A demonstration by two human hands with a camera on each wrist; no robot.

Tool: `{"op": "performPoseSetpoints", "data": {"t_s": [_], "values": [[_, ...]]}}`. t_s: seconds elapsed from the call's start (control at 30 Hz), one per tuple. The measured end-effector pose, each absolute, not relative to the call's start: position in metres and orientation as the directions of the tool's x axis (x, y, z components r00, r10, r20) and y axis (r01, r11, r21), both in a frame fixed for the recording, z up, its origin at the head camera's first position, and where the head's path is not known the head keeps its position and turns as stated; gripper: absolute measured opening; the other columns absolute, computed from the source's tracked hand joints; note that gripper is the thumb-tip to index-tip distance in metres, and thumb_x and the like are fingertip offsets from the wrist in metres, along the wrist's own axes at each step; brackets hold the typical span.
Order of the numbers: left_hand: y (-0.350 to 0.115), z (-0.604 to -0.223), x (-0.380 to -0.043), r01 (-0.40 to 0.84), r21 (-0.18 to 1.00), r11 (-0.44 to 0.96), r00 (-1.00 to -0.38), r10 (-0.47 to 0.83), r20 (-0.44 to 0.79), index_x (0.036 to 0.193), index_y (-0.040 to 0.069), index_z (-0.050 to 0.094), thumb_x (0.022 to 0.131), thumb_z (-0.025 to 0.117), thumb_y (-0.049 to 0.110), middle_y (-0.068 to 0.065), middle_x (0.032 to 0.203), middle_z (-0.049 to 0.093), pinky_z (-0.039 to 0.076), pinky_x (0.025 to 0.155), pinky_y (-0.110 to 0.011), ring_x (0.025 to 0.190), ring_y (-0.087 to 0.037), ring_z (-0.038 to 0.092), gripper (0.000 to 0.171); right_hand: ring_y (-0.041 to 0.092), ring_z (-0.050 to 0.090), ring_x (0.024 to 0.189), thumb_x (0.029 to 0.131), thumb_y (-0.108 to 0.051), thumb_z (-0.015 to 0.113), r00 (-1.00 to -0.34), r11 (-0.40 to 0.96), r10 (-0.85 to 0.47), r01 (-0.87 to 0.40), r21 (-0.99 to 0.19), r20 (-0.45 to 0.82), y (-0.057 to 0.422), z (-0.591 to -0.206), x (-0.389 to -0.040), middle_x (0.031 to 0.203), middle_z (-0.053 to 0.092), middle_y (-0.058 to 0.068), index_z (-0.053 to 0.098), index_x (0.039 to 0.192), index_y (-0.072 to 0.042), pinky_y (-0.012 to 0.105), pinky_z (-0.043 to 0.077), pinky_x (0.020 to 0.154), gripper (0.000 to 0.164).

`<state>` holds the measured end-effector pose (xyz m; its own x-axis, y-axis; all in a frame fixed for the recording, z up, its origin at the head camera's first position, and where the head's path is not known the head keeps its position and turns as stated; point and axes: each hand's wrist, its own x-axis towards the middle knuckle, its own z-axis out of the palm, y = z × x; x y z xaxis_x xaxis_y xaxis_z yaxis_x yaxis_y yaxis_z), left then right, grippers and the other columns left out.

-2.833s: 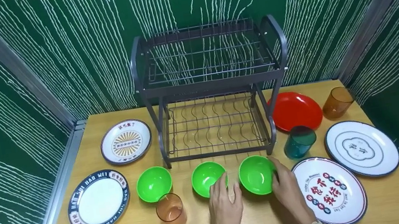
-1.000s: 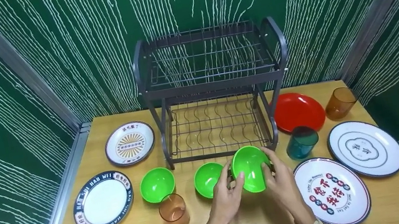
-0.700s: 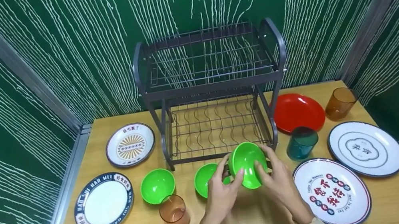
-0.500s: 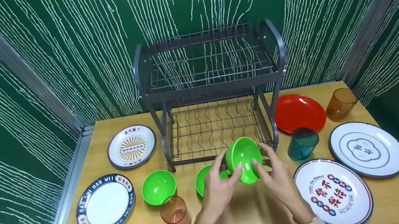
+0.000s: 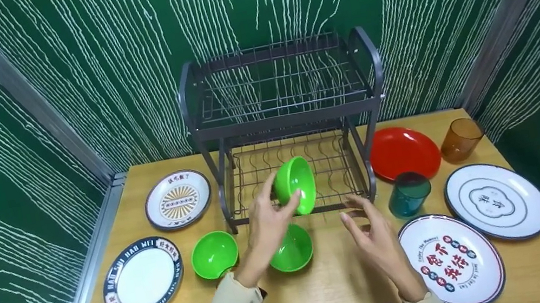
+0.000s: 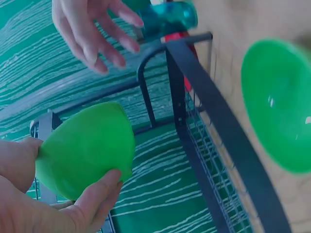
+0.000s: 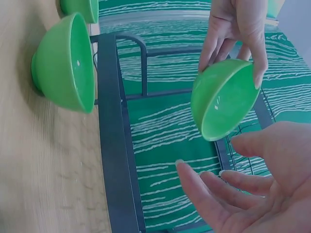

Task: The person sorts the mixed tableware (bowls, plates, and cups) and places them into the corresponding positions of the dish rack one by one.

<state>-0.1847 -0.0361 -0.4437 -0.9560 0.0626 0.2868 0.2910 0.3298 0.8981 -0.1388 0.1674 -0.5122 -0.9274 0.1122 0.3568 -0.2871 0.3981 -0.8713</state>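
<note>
A bright green bowl (image 5: 302,181) is tilted on its side in the air before the rack's lower tier, its hollow facing right. My left hand (image 5: 268,223) grips it, thumb at the near rim and fingers round the outside; the left wrist view shows the bowl's outer wall (image 6: 87,150). To the right, my right hand (image 5: 375,238) is apart from the bowl, fingers loosely bent and holding nothing. Below the left hand a second green bowl (image 5: 292,249) stands on the table, and a third green bowl (image 5: 215,255) stands further left.
The dark two-tier dish rack (image 5: 286,118) stands at the back. Left lie a blue-rimmed plate (image 5: 143,279) and a small patterned plate (image 5: 178,199). Right are a red plate (image 5: 405,153), teal cup (image 5: 409,195), amber cup (image 5: 461,140) and two white plates (image 5: 498,201). The left forearm mostly hides an orange cup.
The right-hand bowl has been lifted off the table in both hands. The right hand has since let go, while the left hand has carried it leftward and toward the rack, turning it.
</note>
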Motion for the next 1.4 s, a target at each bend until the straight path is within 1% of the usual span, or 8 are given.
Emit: {"op": "performPoseSetpoints", "data": {"t_s": [0.17,0.27,0.43,0.53,0.7,0.93,1.1,1.4], "values": [[-0.044,-0.435,-0.202,0.346,0.823,0.45,-0.928,0.032,0.372,0.133,0.003,0.049,0.085,0.071,0.027,-0.018,0.114,0.061,0.054,0.072,-0.021,0.097,-0.025,0.064,0.058,0.019,0.061,0.099,0.089,-0.017,0.067,-0.908,0.471,0.124,-0.302,-0.829,0.401,0.175,-0.515,-0.149,0.115,0.063,0.008,0.054,0.127,-0.006,0.036,0.053,0.082,0.042],[-0.046,-0.433,-0.209,0.338,0.796,0.503,-0.924,0.016,0.382,0.133,0.002,0.05,0.085,0.072,0.029,-0.018,0.115,0.061,0.054,0.073,-0.023,0.097,-0.024,0.063,0.06,0.019,0.059,0.099,0.089,-0.017,0.067,-0.899,0.519,0.137,-0.293,-0.803,0.417,0.182,-0.516,-0.156,0.116,0.062,0.008,0.054,0.127,-0.005,0.035,0.051,0.084,0.042],[-0.048,-0.431,-0.219,0.331,0.775,0.538,-0.922,0.012,0.386,0.133,0.002,0.05,0.084,0.073,0.031,-0.017,0.114,0.061,0.054,0.076,-0.028,0.097,-0.024,0.062,0.061,0.027,0.056,0.101,0.086,-0.01,0.069,-0.853,0.566,0.156,-0.336,-0.753,0.498,0.195,-0.518,-0.168,0.118,0.057,0.018,0.049,0.13,0.002,0.04,0.049,0.084,0.049],[-0.05,-0.431,-0.228,0.327,0.768,0.551,-0.924,0.015,0.383,0.132,0.004,0.051,0.085,0.072,0.03,-0.015,0.112,0.061,0.054,0.075,-0.03,0.096,-0.023,0.062,0.058,0.033,0.05,0.112,0.086,-0.009,0.069,-0.843,0.567,0.159,-0.349,-0.747,0.514,0.201,-0.517,-0.176,0.13,0.048,0.022,0.042,0.135,0.004,0.049,0.046,0.09,0.058],[-0.055,-0.432,-0.24,0.287,0.755,0.59,-0.935,0.0,0.356,0.134,0.004,0.05,0.084,0.073,0.03,-0.016,0.109,0.06,0.054,0.076,-0.033,0.096,-0.025,0.06,0.061,0.036,0.036,0.13,0.089,-0.016,0.068,-0.879,0.586,0.149,-0.29,-0.757,0.452,0.208,-0.515,-0.193,0.148,0.029,0.018,0.026,0.147,-0.004,0.055,0.033,0.103,0.073],[-0.058,-0.434,-0.255,0.257,0.715,0.65,-0.937,-0.014,0.349,0.138,0.004,0.045,0.083,0.072,0.038,-0.016,0.109,0.06,0.053,0.076,-0.035,0.095,-0.026,0.06,0.07,0.034,0.02,0.139,0.091,-0.024,0.064,-0.913,0.604,0.173,-0.199,-0.771,0.37,0.212,-0.513,-0.22,0.156,0.012,0.014,0.004,0.153,-0.017,0.056,0.023,0.109,0.087],[-0.059,-0.437,-0.267,0.222,0.691,0.687,-0.94,-0.038,0.34,0.139,0.003,0.045,0.083,0.071,0.041,-0.016,0.106,0.058,0.052,0.074,-0.036,0.093,-0.026,0.058,0.072,0.033,0.02,0.139,0.092,-0.026,0.063,-0.924,0.594,0.182,-0.168,-0.787,0.335,0.211,-0.511,-0.234,0.156,0.012,0.013,0.003,0.153,-0.016,0.055,0.022,0.11,0.085],[-0.064,-0.44,-0.287,0.148,0.69,0.708,-0.95,-0.094,0.299,0.142,0.002,0.04,0.085,0.07,0.04,-0.024,0.119,0.056,0.052,0.08,-0.039,0.104,-0.032,0.059,0.075,0.035,0.025,0.138,0.095,-0.024,0.059,-0.927,0.54,0.199,-0.166,-0.825,0.316,0.209,-0.517,-0.251,0.154,0.019,0.019,0.01,0.151,-0.005,0.052,0.021,0.111,0.077]]}}
